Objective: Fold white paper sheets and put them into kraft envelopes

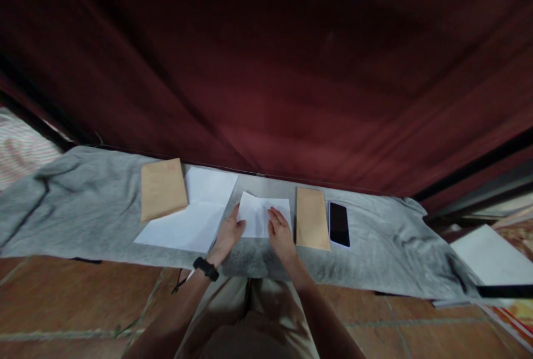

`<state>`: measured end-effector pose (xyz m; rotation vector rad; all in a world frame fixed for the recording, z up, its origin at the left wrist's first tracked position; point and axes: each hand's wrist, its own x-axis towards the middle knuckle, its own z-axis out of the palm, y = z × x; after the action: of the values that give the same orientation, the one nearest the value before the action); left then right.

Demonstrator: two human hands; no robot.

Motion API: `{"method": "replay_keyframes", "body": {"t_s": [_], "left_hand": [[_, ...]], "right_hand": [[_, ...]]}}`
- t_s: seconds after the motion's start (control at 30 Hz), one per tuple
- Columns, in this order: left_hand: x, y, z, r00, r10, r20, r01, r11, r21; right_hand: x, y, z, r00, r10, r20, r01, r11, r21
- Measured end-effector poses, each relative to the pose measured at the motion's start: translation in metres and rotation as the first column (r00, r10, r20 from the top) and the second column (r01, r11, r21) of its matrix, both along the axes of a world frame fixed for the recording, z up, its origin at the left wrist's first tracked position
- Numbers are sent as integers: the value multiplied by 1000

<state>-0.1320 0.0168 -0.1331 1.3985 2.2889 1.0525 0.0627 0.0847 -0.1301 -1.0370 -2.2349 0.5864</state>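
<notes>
A folded white sheet of paper (257, 218) lies on the grey cloth in front of me, its upper left corner lifted a little. My left hand (231, 231), with a black band on its wrist, grips the sheet's left edge between thumb and fingers. On the right half of the paper rests my right hand (281, 232), its fingers stretched out and lying flat. Just right of the sheet is a brown envelope (312, 219). To the left, larger white paper (200, 209) with a crease lies partly beneath a stack of brown envelopes (164, 189).
A phone (339, 224) with a dark screen lies right of the single envelope. The grey cloth (375, 242) covers the long surface, and a dark red fabric wall (266, 86) rises behind it. Another white sheet (495, 256) is at far right. Below is a tiled floor (62, 298).
</notes>
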Motion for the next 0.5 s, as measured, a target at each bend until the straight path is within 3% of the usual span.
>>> {"method": "replay_keyframes", "body": {"t_s": [0.2, 0.33, 0.4, 0.5], "left_hand": [[5, -6, 12, 1000, -7, 14, 9, 994, -111], [24, -10, 22, 961, 95, -261, -105, 994, -22], [38, -4, 20, 924, 36, -380, -23, 999, 39], [54, 12, 9, 889, -170, -426, 178, 984, -21]], "right_hand": [[-3, -4, -15, 956, 41, 289, -81, 988, 129], [-1, -10, -16, 950, 9, 311, -59, 987, 150], [-1, -11, -16, 951, 7, 309, -58, 986, 154], [-1, -10, -19, 947, 23, 320, -82, 982, 172]]}}
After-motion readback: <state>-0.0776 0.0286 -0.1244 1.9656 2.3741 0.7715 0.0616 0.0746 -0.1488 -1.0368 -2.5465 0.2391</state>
